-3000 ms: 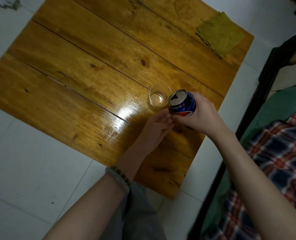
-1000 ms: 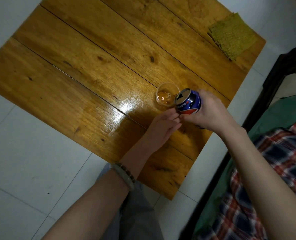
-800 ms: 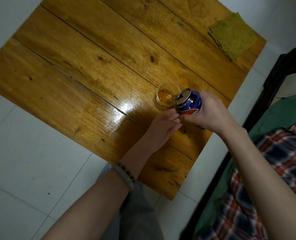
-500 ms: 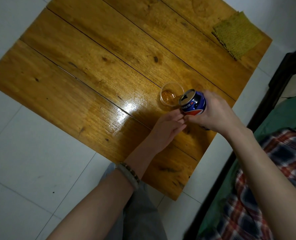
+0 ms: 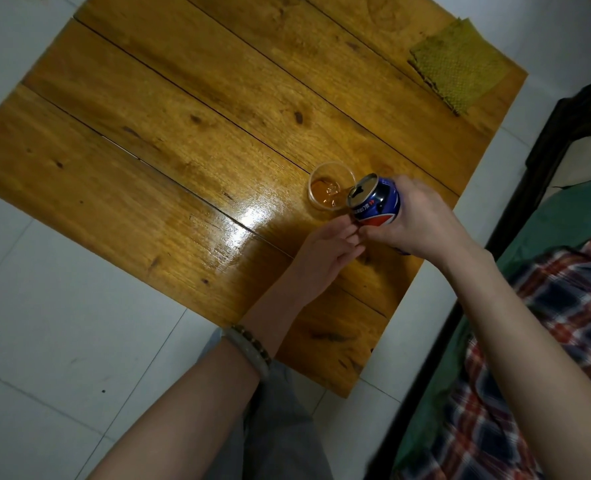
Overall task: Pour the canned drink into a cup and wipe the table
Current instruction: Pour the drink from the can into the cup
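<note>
Overhead, the right hand (image 5: 415,226) reaches in from the right, fingers wrapped round the tilted can (image 5: 373,202), its mouth over the cup (image 5: 332,190). The left hand (image 5: 325,254) rests loosely uncurled on the table (image 5: 183,133), fingertips beside the can

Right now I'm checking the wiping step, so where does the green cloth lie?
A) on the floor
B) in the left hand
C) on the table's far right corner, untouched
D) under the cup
C: the green cloth lies flat on the table at its far right corner, apart from both hands and the cup.
</note>
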A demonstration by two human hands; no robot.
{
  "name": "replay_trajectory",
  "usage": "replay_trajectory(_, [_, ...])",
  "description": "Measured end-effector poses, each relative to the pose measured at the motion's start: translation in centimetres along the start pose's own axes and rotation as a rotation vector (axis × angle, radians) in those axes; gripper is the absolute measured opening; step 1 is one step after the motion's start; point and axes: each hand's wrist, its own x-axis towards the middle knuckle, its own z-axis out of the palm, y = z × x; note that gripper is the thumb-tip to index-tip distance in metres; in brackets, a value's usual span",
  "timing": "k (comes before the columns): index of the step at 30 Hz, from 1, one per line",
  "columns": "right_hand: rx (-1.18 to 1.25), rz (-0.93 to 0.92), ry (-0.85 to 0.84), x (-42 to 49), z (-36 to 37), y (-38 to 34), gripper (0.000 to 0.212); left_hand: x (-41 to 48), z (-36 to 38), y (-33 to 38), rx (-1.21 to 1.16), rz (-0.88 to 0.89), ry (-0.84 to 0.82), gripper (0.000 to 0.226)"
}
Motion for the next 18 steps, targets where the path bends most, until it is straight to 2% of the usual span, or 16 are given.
replay_trajectory(18, [-0.015,-0.007,0.019,0.06,0.02,0.1,0.07,-0.28,0.44,0.28,-0.065,0.005,-0.006,0.036])
